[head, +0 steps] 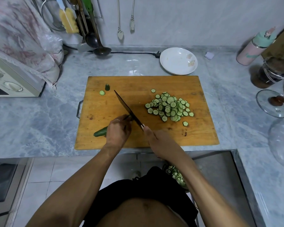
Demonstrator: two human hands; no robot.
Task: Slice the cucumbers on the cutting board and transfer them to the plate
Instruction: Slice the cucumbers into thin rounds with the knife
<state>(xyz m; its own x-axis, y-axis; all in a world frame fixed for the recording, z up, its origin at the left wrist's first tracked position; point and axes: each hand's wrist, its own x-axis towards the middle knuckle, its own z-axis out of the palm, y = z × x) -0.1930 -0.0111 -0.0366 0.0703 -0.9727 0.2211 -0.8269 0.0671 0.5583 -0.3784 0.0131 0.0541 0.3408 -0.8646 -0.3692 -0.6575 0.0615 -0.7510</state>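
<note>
A wooden cutting board (pixel 154 84) lies on the marble counter. My left hand (pixel 117 131) holds a dark green cucumber (pixel 100 132) at the board's front left, fingers curled over it. My right hand (pixel 159 143) grips the handle of a dark knife (pixel 125 106), whose blade runs diagonally away beside my left fingers. A heap of several thin cucumber slices (pixel 170 107) sits on the right half of the board. One slice (pixel 102 92) and a cut end piece (pixel 107 87) lie at the far left. A white plate (pixel 170 59) with nothing on it stands behind the board.
A covered microwave (pixel 10 82) stands at left, with hanging utensils and a ladle (pixel 95 41) at the back. A power cord (pixel 134 52) runs behind the board. A pink bottle (pixel 254 48), jars and a glass lid (pixel 274 104) fill the right side. A bowl of cucumber slices (pixel 176 175) sits below the counter edge.
</note>
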